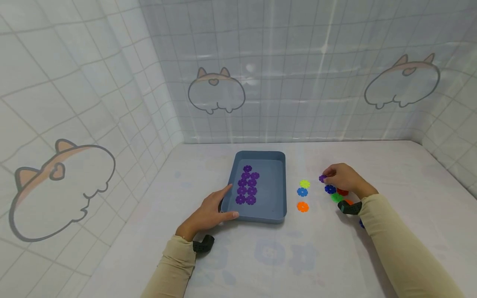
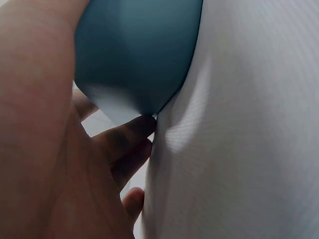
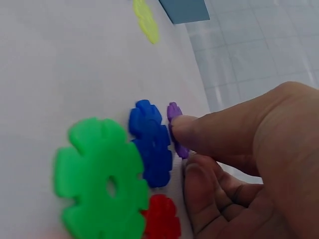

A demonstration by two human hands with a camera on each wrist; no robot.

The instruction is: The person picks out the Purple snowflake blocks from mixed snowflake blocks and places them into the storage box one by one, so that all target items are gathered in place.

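Note:
A blue-grey tray [image 1: 270, 182] lies on the table with several purple flower-shaped discs [image 1: 242, 190] inside, grouped along its left side. My left hand [image 1: 208, 210] holds the tray's near left corner, thumb along the front wall and fingers against the left side; in the left wrist view, fingertips [image 2: 144, 124] meet the tray's outer wall. Right of the tray, my right hand [image 1: 344, 179] pinches a purple flower disc [image 3: 175, 113] between thumb and fingers, tilted on edge. Just beside it are a dark blue disc [image 3: 149, 144], a green disc [image 3: 94, 174] and a red disc [image 3: 162, 219].
Between the tray and my right hand, a yellow disc [image 1: 304, 183], a light blue disc [image 1: 302, 192] and an orange disc [image 1: 303, 207] form a loose column. Another orange disc [image 1: 348, 202] and a blue disc [image 1: 362, 224] show partly beside my right wrist. Tile-patterned walls surround the table.

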